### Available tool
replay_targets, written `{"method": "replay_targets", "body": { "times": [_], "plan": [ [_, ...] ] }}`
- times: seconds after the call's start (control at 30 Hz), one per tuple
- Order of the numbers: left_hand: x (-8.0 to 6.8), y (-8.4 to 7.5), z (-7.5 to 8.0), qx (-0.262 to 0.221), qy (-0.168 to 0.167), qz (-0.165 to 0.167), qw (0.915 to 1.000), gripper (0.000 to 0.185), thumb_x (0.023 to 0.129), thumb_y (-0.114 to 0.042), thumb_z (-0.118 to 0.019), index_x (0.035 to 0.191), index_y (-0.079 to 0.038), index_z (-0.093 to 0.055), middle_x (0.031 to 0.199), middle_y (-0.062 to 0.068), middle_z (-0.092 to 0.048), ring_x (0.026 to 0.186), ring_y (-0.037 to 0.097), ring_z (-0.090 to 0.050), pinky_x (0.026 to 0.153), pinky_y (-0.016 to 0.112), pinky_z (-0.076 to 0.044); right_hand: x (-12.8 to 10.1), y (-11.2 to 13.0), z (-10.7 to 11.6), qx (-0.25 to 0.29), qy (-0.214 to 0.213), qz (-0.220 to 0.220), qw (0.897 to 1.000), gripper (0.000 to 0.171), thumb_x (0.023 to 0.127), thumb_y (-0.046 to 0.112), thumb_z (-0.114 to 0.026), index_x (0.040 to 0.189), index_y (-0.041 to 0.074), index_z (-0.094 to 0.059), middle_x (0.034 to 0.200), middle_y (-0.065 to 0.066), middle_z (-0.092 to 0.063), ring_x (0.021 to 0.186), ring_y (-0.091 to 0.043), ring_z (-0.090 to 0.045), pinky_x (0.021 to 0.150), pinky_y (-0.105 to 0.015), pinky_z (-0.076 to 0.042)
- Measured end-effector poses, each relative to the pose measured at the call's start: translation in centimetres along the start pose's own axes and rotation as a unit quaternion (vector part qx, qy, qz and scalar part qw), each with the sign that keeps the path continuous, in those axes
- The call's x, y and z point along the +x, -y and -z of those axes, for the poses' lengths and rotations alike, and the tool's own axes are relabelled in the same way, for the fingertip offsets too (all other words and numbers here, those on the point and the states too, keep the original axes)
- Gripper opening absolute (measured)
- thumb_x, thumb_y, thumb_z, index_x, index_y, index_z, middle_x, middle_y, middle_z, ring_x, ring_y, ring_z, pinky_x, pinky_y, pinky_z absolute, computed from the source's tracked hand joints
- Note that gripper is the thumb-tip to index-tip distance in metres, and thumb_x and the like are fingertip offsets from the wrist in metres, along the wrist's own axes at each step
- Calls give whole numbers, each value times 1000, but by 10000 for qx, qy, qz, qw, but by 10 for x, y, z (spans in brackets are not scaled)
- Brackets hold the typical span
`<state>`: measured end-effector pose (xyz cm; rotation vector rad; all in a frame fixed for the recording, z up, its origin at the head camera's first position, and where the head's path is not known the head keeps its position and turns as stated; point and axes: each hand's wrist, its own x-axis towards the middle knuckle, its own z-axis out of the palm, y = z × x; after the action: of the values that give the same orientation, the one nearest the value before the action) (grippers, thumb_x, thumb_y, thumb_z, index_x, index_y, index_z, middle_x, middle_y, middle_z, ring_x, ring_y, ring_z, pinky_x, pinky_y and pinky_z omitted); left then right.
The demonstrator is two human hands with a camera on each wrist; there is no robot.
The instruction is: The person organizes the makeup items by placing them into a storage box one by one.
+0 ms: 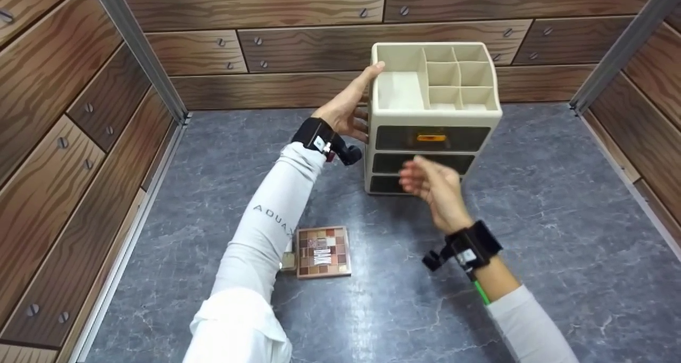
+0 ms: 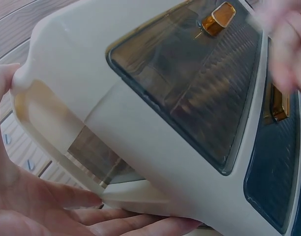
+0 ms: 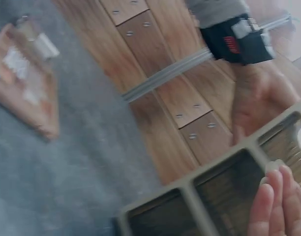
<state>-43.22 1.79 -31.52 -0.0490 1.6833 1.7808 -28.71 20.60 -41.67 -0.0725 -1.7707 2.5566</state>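
While left hand (image 1: 346,110) steadies one organizer (image 1: 433,115) — three drawers, one palette (image 1: 323,252).

Left hand (image 2: 47,209) against cream drawer organizer (image 2: 91,59), amber handle (image 2: 218,17) above.

left hand (image 1: 348,110) flat, right hand (image 1: 433,184) open, raised

Work surface: a grey marble-patterned tabletop (image 1: 532,235), bounded by wood-grain panels on three sides. Resting directly on it: a cream drawer organiser (image 1: 433,115) with dark drawer fronts and open top compartments, standing upright just beyond the right hand (image 1: 433,192) and against the left hand (image 1: 346,113). An eyeshadow palette (image 1: 323,252) lies flat near the left forearm, well apart from the organiser.
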Motion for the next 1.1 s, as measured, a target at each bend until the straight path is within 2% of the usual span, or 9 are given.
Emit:
{"method": "replay_targets", "body": {
  "times": [0.1, 0.23, 0.43, 0.7, 1.1],
  "plan": [
    [0, 0, 3, -17, -46, -27, 10000, 100, 66, -81, -59, 137, -14, -39, 120, 22, -53, 101, 42, -59, 77, 57, -52, 0, -13, 5, -80, -165, -427, 9989, 42, 92, 32, -64, 111, -6, -61, 90, -12, -71, 76, -20, -68, 71, -29, -58],
    [-2, -1, 2, -22, 76, -109, 9999, 105, 66, -81, -60, 142, -14, -33, 124, 23, -49, 103, 43, -58, 77, 58, -52, 3, -20, 13, 195, -336, -615, 9973, 46, 93, 34, -63, 115, -6, -58, 91, -10, -71, 77, -19, -68, 72, -27, -58],
    [-2, -2, -1, 48, 200, -104, 9997, 107, 65, -82, -59, 145, -16, -30, 124, 23, -48, 102, 43, -58, 77, 58, -52, 10, -18, 16, 621, -560, -487, 9953, 35, 93, 30, -63, 107, -1, -60, 89, -10, -71, 77, -20, -68, 71, -27, -57],
    [-2, 4, 1, 39, 107, -107, 9999, 108, 65, -82, -59, 144, -15, -30, 123, 23, -48, 101, 42, -59, 78, 57, -52, 12, -20, 14, 870, -672, -395, 9932, 21, 94, 22, -62, 98, 2, -63, 82, -10, -71, 71, -19, -67, 67, -26, -57],
    [-3, 4, 2, 36, 67, -146, 9999, 111, 64, -83, -58, 145, -14, -27, 123, 22, -48, 101, 43, -58, 78, 57, -52, 1, -23, 14, 816, -660, -288, 9941, 19, 92, 20, -64, 92, 1, -65, 78, -10, -71, 67, -18, -68, 63, -25, -57]
  ]
}}
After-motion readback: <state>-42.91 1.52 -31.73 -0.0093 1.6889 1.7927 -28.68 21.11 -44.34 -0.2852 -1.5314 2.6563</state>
